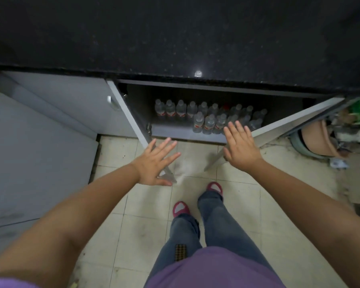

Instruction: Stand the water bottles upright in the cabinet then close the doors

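Bottles of clear plastic water [208, 118] stand upright along the cabinet floor's front edge, while the left hand [156, 163] and right hand [240, 145], fingers spread flat, meet the light, stiff white cabinet doors [129, 113] near their free edges, probably easy to swing.

The person wears a purple top [212, 269], its hem filling the frame's 6 o'clock edge, and a sliver of purple short sleeve [6, 283] shows at 8 o'clock. Both forearms are bare, with no watch, ring or bracelet visible on the left hand [156, 163] or the right hand [240, 146]. The legs are in faded blue-grey jeans [214, 219], loose at the ankle; a small dark checked patch [180, 252] sits on the left leg near the top's hem. On the feet are red slippers [181, 208] with pale insoles.
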